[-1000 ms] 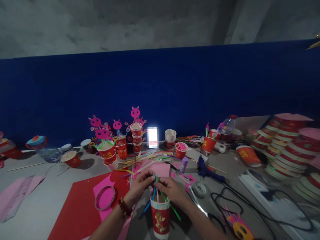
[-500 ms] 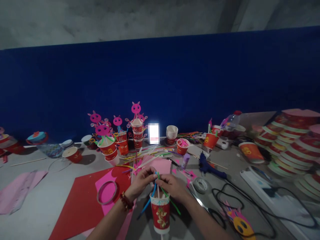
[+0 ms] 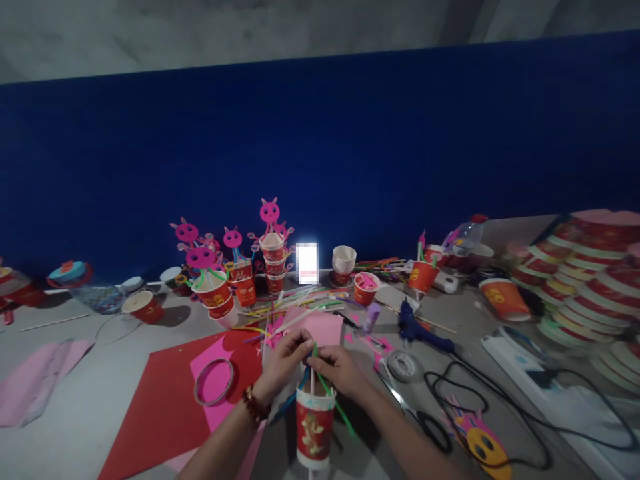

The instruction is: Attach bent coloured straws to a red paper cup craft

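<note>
A red paper cup with a gold figure stands below my hands, a pale straw running up through its mouth and showing again under its base. Above the rim, my left hand pinches the top of a blue pipe cleaner beside the straw. My right hand closes from the other side on a green pipe cleaner, whose long end slants down past the cup's right side. The fingertips of both hands meet at the straw's top, so the exact joint there is hidden.
Red card and a tape ring lie left. Scissors, a tape roll, a blue glue gun with its cable and a power strip lie right. Finished cup figures stand behind; stacked cups rise far right.
Both hands still work at the straw's top. The blue pipe cleaner's upper tip no longer shows above my fingers. The cup sits slightly further left in view.
</note>
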`<state>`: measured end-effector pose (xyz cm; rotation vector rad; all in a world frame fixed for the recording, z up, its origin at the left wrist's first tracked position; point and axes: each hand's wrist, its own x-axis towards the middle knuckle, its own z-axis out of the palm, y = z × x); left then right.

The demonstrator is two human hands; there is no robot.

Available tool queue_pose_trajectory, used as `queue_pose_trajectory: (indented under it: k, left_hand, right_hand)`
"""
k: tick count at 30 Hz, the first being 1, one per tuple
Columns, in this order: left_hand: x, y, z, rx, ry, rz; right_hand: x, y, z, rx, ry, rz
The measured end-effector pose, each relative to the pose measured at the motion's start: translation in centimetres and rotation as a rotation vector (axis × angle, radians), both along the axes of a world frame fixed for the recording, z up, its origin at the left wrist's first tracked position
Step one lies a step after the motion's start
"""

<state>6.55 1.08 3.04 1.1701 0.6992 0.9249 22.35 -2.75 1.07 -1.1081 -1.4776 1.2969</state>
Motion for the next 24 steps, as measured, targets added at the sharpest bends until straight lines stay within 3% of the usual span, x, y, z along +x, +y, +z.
queue_pose_trajectory:
  k: [8,16,24]
  left_hand:
    - [0.6,-0.3,-1.2,-0.003,0.011,0.062]
    - [0.4,-0.4,0.0,0.064,0.093,0.043]
    - [0.4,-0.5,-0.2,0.188,0.178,0.156]
  right_hand:
    - [-0.2,0.0,-0.6,0.051,-0.016,-0.003]
    - [0.0,0.0,-0.8,0.059,-0.058,-0.017]
    - [0.0,0.1,-1.0,0.084,-0.103,-0.024]
